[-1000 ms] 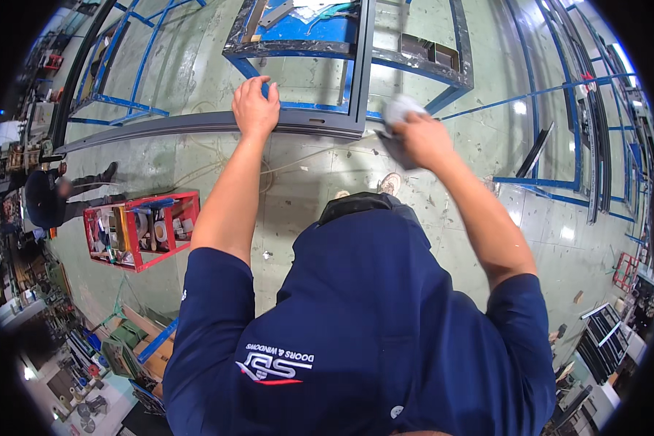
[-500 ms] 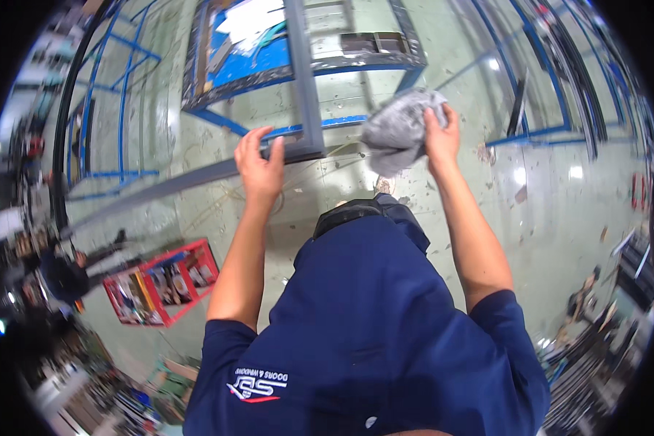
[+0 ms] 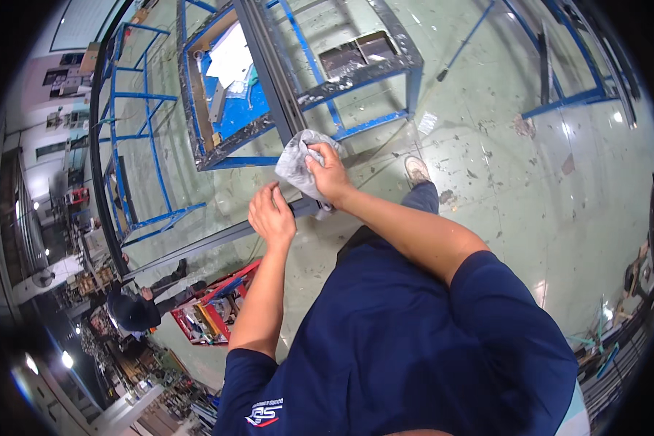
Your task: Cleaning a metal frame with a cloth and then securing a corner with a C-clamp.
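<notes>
A crumpled grey cloth (image 3: 292, 161) is gripped in my right hand (image 3: 330, 174), its fingers closed round it. The cloth lies against the corner area of a large dark grey metal frame (image 3: 263, 62), hiding part of that corner. My left hand (image 3: 272, 216) is beside the frame's near bar (image 3: 196, 245), fingers extended and holding nothing; whether it touches the bar I cannot tell. The frame rests over a blue metal work stand (image 3: 370, 125) with a worn, dark-edged top.
On the stand, a blue-bottomed tray (image 3: 232, 116) holds white paper and small tools. A red tool crate (image 3: 189, 327) stands on the floor at lower left, near a person in dark clothing (image 3: 134, 309). Blue racks (image 3: 149, 138) stand at left and far right.
My right hand has swung left with the cloth, from open air onto the frame's corner. My left hand sits lower in the picture, and the whole view has turned.
</notes>
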{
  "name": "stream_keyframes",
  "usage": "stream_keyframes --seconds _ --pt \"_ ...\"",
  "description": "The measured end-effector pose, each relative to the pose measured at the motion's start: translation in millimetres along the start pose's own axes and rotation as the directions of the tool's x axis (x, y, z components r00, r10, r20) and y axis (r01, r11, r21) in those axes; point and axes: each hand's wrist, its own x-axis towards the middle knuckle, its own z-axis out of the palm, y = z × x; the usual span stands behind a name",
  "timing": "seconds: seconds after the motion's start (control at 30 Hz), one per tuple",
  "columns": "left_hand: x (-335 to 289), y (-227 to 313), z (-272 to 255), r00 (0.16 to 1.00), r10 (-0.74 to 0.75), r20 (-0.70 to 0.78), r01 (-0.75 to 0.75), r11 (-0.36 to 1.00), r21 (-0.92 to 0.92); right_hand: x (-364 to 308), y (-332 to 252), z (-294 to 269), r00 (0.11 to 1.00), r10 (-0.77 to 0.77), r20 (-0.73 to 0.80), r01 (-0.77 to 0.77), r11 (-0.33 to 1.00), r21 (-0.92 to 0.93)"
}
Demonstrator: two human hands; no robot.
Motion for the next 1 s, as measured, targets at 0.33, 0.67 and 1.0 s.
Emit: stream_keyframes --seconds 0.33,0.67,1.0 --pt "-2 -4 -8 0.997 -0.013 0.074 0.009 0.999 0.050 217 -98 -32 0.998 0.053 -0.020 -0.052 0.999 0.015" --pt "-18 6 8 0.964 -0.200 -0.176 0.225 0.964 0.140 169 -90 -354 0.982 0.188 0.026 -0.184 0.907 0.379" --pt "-289 58 91 0.640 -0.753 -0.152 0.766 0.641 0.048 5 156 -702 0.836 0.542 0.086 0.134 -0.050 -0.990"
